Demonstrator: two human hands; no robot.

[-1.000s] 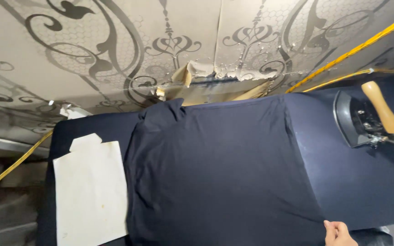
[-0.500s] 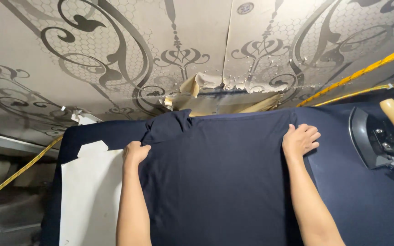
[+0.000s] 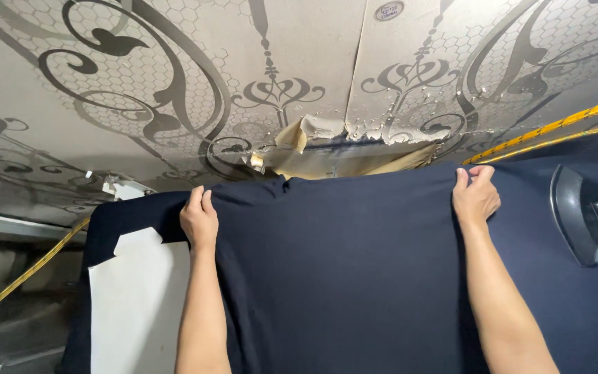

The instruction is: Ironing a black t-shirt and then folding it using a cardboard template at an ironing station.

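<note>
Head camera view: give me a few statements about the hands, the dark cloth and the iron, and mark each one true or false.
1. Both hands grip the far edge of the dark navy cloth. True: left hand, right hand.
2. The iron sits under the left hand. False: it stands at the right edge, beyond the right hand.
3. A white paper piece lies left of the left arm. True.
4. The patterned wall covering is intact. False: it is torn and peeling just above the cloth.
5. A yellow cord runs at lower left. True.
</note>
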